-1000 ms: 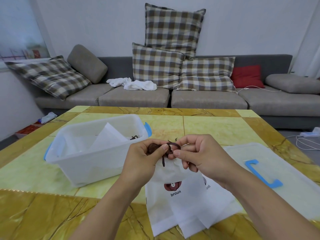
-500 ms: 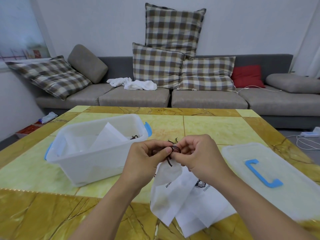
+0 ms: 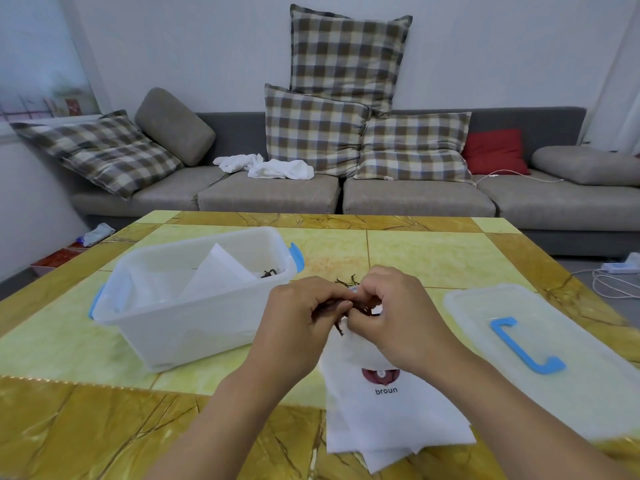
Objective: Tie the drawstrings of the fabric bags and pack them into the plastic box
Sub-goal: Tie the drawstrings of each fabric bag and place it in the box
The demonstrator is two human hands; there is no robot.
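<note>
The brown drawstring of the white fabric bag is pinched by the left grip and right grip near the surface's middle.

One head-worn wide-angle view looks forward and down, close over the table, toward a perhaps distant sofa.

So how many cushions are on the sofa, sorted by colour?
Checked cushions: 4
Grey cushions: 2
Red cushion: 1
Total: 7
</note>
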